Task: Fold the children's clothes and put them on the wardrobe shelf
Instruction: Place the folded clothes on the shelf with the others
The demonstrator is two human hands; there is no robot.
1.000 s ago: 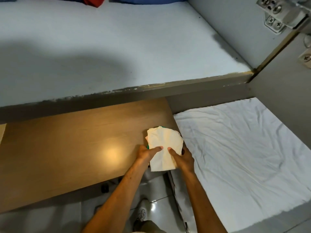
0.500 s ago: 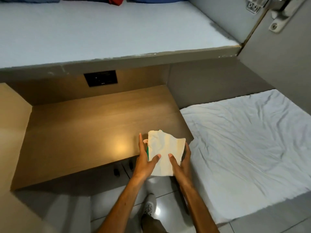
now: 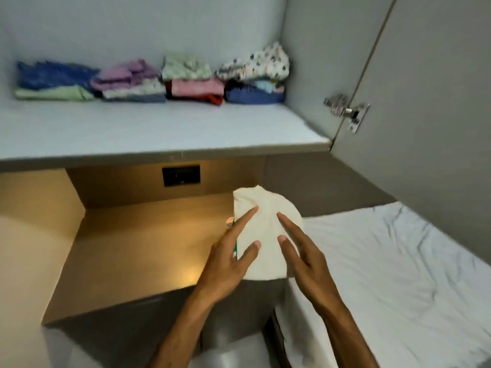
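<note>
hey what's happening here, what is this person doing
A person is holding a folded cream garment between the left hand and right hand, over the edge of a wooden desk. Above it, the wardrobe shelf has four stacks of folded clothes at the back. This piece is not yet on the shelf.

Stacks of folded clothes (image 3: 148,81) are sitting in a row at the back of the wardrobe shelf (image 3: 159,134). Below it the tabletop (image 3: 138,248) is lying left of the bed (image 3: 398,274), with the folded garment (image 3: 265,235) between both hands.
</note>
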